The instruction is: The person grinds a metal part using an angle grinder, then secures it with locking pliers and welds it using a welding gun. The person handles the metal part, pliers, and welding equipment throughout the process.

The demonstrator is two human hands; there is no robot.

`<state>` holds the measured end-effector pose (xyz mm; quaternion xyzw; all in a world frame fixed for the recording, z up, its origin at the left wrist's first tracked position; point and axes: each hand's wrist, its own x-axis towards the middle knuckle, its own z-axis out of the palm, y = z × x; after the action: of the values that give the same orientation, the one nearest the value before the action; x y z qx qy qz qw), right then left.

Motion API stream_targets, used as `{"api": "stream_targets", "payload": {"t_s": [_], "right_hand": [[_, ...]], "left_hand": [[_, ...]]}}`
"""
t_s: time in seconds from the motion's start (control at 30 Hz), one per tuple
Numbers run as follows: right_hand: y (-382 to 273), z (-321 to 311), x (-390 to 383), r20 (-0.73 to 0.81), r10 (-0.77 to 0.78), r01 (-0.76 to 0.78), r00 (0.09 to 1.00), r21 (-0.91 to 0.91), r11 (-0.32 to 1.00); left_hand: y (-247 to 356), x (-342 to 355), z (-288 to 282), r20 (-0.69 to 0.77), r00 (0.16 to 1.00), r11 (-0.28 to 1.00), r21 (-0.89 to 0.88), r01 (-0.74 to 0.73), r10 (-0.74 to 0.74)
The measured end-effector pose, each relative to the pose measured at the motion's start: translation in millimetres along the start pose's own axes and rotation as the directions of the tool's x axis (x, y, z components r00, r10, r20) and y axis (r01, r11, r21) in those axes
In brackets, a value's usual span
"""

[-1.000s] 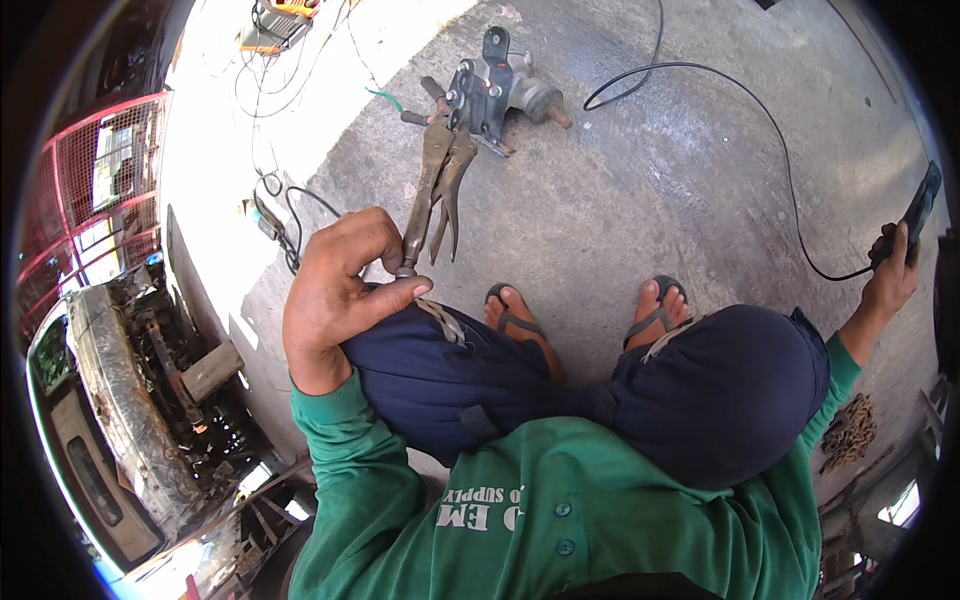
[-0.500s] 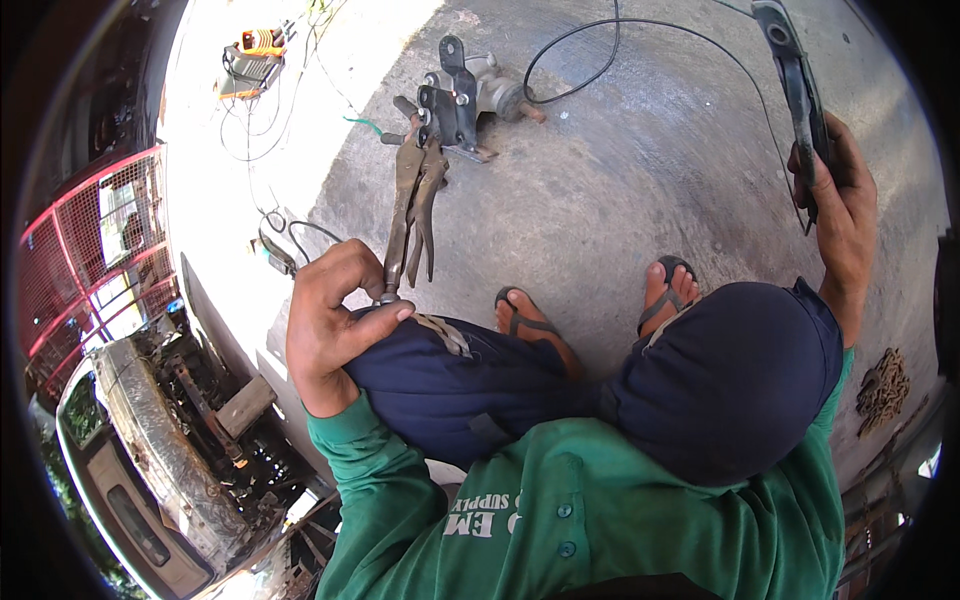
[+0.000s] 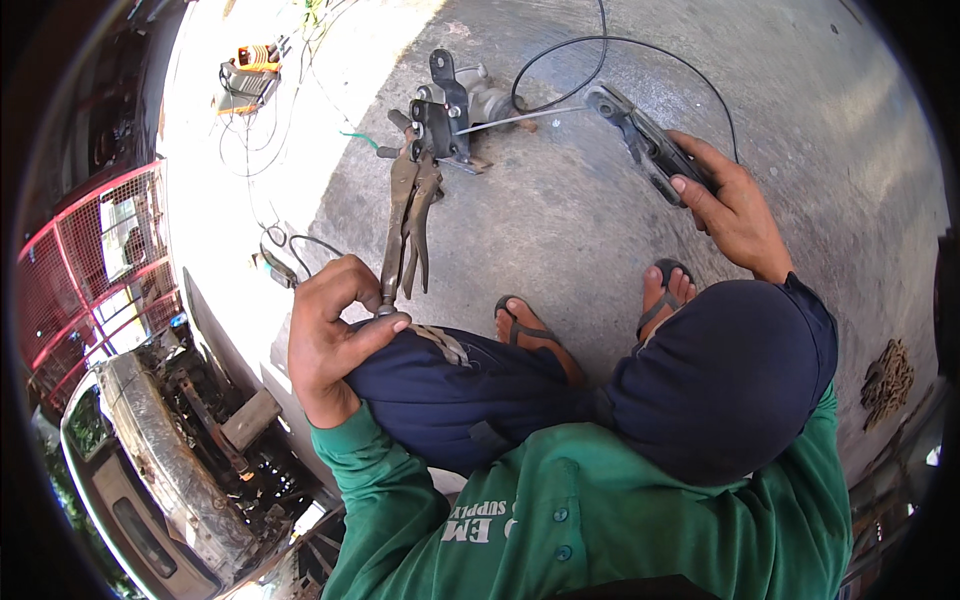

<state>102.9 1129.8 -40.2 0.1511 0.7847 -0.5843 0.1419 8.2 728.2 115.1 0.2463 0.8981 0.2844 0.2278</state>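
My left hand [image 3: 330, 335] pinches the screw end of a pair of locking pliers [image 3: 403, 215] between thumb and fingers, beside my left knee. The jaws of the pliers are at a black metal bracket [image 3: 437, 128], which has bolts in it and sits against a grey rounded metal part [image 3: 490, 103] on the floor. To the right, my right hand [image 3: 735, 215] is wrapped round a black welding electrode holder [image 3: 648, 148]. A thin grey welding rod [image 3: 530, 119] runs leftward from its head, and the rod's tip appears at the bracket; whether it touches I cannot tell.
A black cable [image 3: 690, 65] loops over the concrete floor from the holder. An orange and grey machine [image 3: 250, 82] with leads stands far left. Rusty chain [image 3: 888, 385] lies at the right. Red mesh fencing [image 3: 95, 265] and a vehicle body part [image 3: 165, 450] are at the left.
My right hand has brought the electrode holder left and inward from the far right, turning it so the rod points at the bracket. My left hand keeps its hold on the pliers.
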Motion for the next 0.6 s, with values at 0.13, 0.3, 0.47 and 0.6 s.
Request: {"api": "stream_targets", "payload": {"t_s": [0.13,0.3,0.47,0.6], "right_hand": [[14,18,2,0.066,-0.006,0.005,0.998,0.015,1.0],[20,34,2,0.06,0.017,-0.017,0.998,0.002,1.0],[17,33,2,0.066,0.017,-0.017,0.998,-0.001,1.0],[17,34,3,0.059,0.007,-0.007,0.998,-0.007,1.0]], "left_hand": [[1,0,1,-0.004,1.0,1.0,0.026,0.0,0.0],[3,-1,1,-0.011,1.0,0.999,0.045,-0.005,0.005],[3,-2,1,-0.01,1.0,0.999,0.042,0.007,-0.006],[1,-1,1,-0.002,1.0,0.999,0.051,-0.014,0.014]]}}
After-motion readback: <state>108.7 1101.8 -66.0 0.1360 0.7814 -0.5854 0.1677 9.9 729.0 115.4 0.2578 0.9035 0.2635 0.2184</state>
